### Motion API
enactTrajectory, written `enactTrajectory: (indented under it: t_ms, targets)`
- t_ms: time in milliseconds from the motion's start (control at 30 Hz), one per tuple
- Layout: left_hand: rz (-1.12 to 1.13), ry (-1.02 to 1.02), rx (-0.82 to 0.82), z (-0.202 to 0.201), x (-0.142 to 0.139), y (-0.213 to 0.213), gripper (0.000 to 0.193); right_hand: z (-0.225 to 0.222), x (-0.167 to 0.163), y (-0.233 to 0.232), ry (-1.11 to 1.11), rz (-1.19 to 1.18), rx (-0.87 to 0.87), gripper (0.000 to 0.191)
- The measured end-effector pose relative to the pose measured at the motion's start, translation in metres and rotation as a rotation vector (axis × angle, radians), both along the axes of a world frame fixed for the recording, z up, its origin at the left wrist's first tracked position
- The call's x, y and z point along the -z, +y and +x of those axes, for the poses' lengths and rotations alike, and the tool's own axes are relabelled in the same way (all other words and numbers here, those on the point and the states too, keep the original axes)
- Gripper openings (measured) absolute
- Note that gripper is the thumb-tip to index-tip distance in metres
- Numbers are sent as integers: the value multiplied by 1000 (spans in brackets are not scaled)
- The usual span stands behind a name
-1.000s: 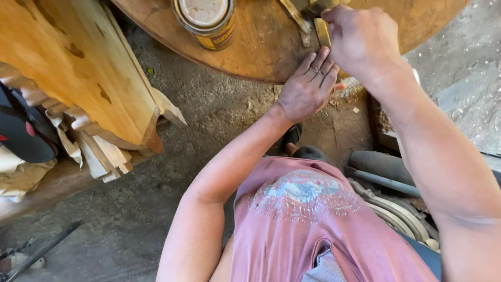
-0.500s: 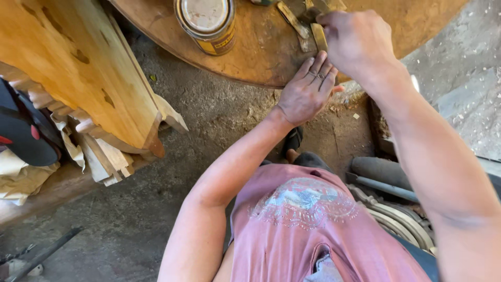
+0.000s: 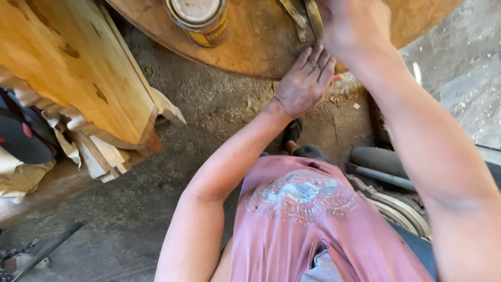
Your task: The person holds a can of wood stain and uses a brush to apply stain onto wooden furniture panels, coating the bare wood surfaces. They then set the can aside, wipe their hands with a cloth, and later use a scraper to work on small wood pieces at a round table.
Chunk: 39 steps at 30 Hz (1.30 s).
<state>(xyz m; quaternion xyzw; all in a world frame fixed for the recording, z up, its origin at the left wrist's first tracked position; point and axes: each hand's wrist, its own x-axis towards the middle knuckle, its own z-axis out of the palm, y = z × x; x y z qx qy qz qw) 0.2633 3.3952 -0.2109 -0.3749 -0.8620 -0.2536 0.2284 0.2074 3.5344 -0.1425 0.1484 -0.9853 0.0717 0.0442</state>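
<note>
A: Status on the round wooden tabletop [image 3: 250, 47]?

B: Left hand [image 3: 305, 83] is at the near edge, fingers straight and together, pressed flat against the rim. Right hand [image 3: 355, 26] is just above it on the top surface, curled closed around a thin flat tool [image 3: 313, 15]. Can't tell if it's a brush or a blade; only a strip shows past the knuckles.

A: What else is up there?

B: Open metal can [image 3: 201, 18], yellow label, farther along the near edge and well apart from both hands. Carved plank [image 3: 78, 73] leans off to the left.

A: Tips for the edge work?

B: My read: keep the flat left palm as the brace so the top can't rock, run the tool along the rim in short strokes, and keep the left fingertips [image 3: 318, 55] off the tool's line, since they're touching close.
</note>
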Motion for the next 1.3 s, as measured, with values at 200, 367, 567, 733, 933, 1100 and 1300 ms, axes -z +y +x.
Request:
enactTrajectory:
  t_ms: [200,367,567,733,933,1100,1300]
  targets:
    - [-38,62,-20,-3,-8,-3,43,9,-13,-5,-116,63,70,25]
    - [13,6,22,0,-9,-3,45,8,10,5,-43,-4,52,24]
    - [5,16,26,1,-8,-7,50,35,-8,9,-220,-5,191,30]
    - [-96,-126,93,3,-18,-11,48,60,-31,19,-213,-88,250,33]
    - [352,11,-15,23,-25,-29,33,87,-16,35,-130,-317,319,35]
    - [579,-290,-422,39,-21,-40,34,98,-6,43,-174,-273,233,34]
    - [404,-388,-463,27,-31,-33,30,95,-14,32,-148,-283,211,32]
